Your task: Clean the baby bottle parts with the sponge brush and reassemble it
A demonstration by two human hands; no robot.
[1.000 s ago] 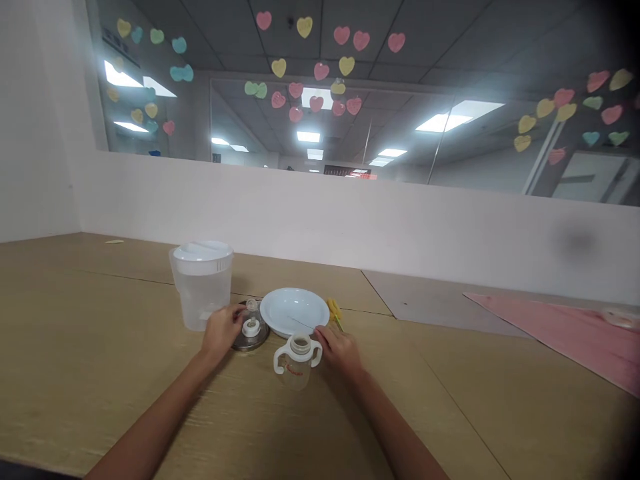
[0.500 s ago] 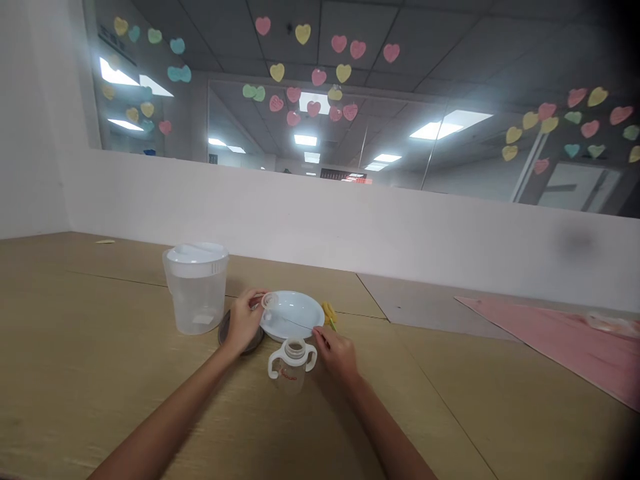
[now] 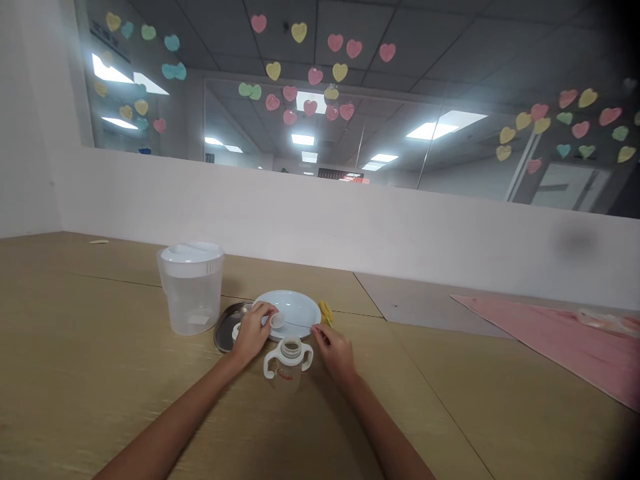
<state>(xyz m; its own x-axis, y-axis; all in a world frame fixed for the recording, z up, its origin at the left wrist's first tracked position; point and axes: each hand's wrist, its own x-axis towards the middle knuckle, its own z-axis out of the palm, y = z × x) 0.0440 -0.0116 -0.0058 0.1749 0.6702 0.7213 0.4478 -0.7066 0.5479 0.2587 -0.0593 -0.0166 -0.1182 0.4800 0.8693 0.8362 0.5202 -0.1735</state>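
My left hand (image 3: 256, 330) pinches a small translucent, cup-shaped piece (image 3: 277, 321) above the front of the white plate (image 3: 295, 300). The fingers of my right hand (image 3: 336, 348) are closed on one end of a thin, wire-like rod (image 3: 299, 325). It reaches left across the plate toward the translucent piece; whether its tip is inside, I cannot tell. Between my wrists stands a clear baby bottle (image 3: 289, 363) with white side handles and an uncovered mouth. A white part (image 3: 236, 330) shows beside my left hand, partly hidden, over a dark metal dish (image 3: 223, 328).
A lidded, translucent pitcher (image 3: 194, 293) stands at the left. Something yellow (image 3: 326, 312) lies at the plate's right edge. A pink cloth (image 3: 565, 343) lies far right. Behind the table is a white wall (image 3: 320, 220) below a window with heart-shaped notes.
My left hand has turned and moved slightly right with the translucent piece, which now sits lower, over the plate's front. The dark dish is more visible. My right hand keeps its grip on the rod.
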